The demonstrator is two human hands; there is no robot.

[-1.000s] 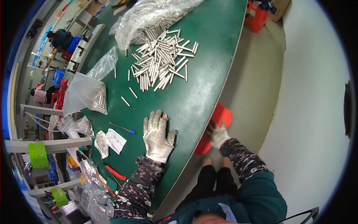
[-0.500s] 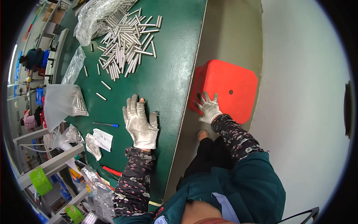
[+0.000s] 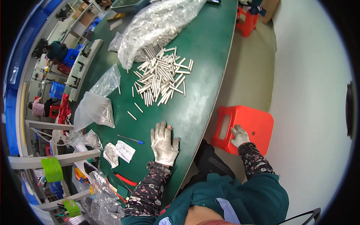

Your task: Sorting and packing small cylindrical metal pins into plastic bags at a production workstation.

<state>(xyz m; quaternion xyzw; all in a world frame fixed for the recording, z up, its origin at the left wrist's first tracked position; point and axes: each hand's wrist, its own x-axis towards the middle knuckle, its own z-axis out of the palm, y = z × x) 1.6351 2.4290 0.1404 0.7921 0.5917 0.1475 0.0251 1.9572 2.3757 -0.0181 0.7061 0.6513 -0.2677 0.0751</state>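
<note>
My left hand [image 3: 164, 147], in a worn whitish glove, lies flat on the green table [image 3: 200, 80], fingers stretched out and holding nothing. A blue-capped pen [image 3: 130, 139] and a handwritten paper slip [image 3: 125, 151] are just left of it. Beyond the fingertips spreads a pile of short silver metal pins [image 3: 159, 78], with a few strays nearer. My right hand [image 3: 239, 136], gloved too, rests on the red plastic stool [image 3: 261, 129] beside the table, its fingers apart near the seat's left part.
A big clear bag of pins [image 3: 155, 28] stands behind the pile. A smaller bag of pins [image 3: 98, 110] is at the table's left. Red-handled pliers [image 3: 125, 180] lie near my left sleeve. Another red stool [image 3: 246, 22] stands farther off by a cardboard box [image 3: 269, 9]. A white wall [image 3: 311, 93] bounds the right.
The view has shifted, so the table and stool appear lower and farther right. My right hand has come farther onto the stool's seat. My left hand stays flat on the table.
</note>
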